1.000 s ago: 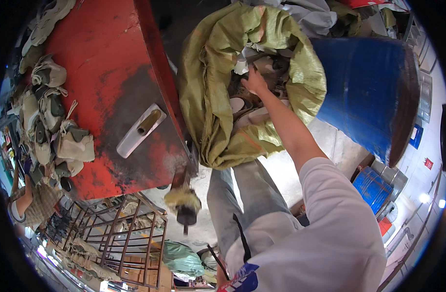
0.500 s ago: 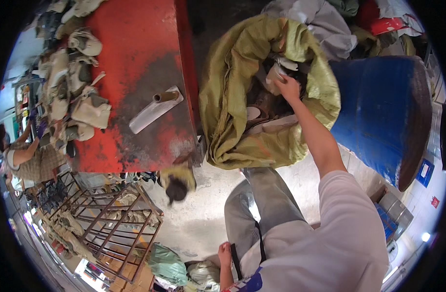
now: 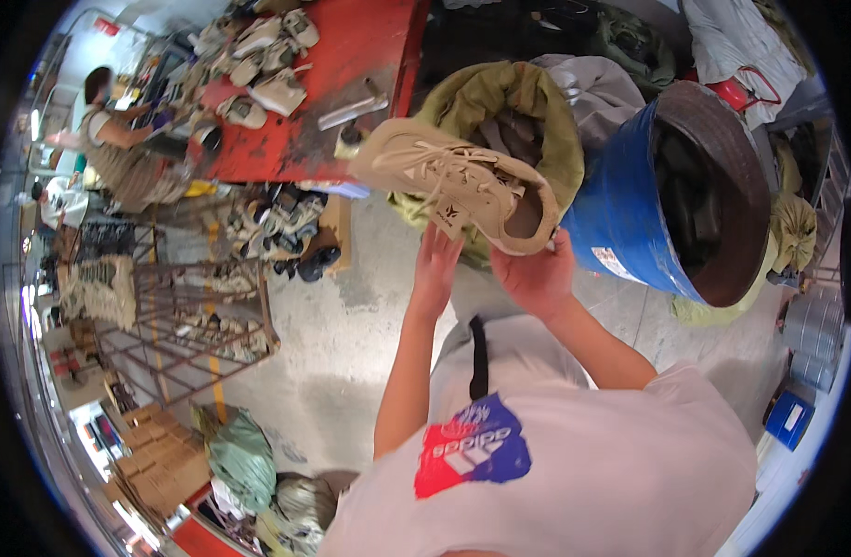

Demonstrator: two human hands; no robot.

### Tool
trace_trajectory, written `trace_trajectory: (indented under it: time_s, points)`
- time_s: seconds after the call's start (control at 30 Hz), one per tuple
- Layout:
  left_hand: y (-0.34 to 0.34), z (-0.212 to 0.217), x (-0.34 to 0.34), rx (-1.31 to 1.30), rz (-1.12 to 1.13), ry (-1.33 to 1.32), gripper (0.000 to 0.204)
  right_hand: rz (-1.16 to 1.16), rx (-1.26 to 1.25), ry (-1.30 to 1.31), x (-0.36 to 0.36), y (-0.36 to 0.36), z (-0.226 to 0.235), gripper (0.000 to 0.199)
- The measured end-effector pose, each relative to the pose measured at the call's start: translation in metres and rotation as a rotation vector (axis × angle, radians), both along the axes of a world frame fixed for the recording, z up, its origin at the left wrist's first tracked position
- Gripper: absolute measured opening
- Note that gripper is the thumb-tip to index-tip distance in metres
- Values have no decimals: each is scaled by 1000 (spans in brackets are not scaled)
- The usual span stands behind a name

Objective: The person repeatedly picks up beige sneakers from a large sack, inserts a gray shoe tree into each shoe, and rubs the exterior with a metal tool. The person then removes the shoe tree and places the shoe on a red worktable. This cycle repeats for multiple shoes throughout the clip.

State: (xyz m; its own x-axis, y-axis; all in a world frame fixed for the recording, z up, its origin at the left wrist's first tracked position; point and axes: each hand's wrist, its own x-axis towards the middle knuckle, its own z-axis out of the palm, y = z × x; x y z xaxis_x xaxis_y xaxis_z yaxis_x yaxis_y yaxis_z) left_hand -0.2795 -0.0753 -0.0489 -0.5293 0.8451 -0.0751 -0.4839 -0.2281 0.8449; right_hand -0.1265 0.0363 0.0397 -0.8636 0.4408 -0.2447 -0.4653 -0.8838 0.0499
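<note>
Both hands hold a beige shoe (image 3: 458, 181) up from beneath: the right hand (image 3: 537, 277) cups its heel end, the left hand (image 3: 436, 265) props its middle. Its long axis runs leftward, toe out past the left hand. Behind it gapes an olive sack (image 3: 500, 102); just right stands a blue barrel (image 3: 620, 213); bare floor (image 3: 351, 325) lies left.
</note>
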Motion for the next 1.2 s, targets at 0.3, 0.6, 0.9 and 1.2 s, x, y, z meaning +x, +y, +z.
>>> trace_trajectory:
  time_s: [0.3,0.6,0.9,1.2]
  points:
    - [-31,118,16,397,-195,-683,65,152,1016,-523,94,-9,47,39]
    - [11,121,84,-314,66,-56,79,63,791,-681,108,21,63,70]
    - [99,59,161,-259,-205,-289,75,-59,1561,-941,227,90,39,61]
    - [185,77,262,-641,-440,223,67,-15,1881,-1082,285,174,-9,60]
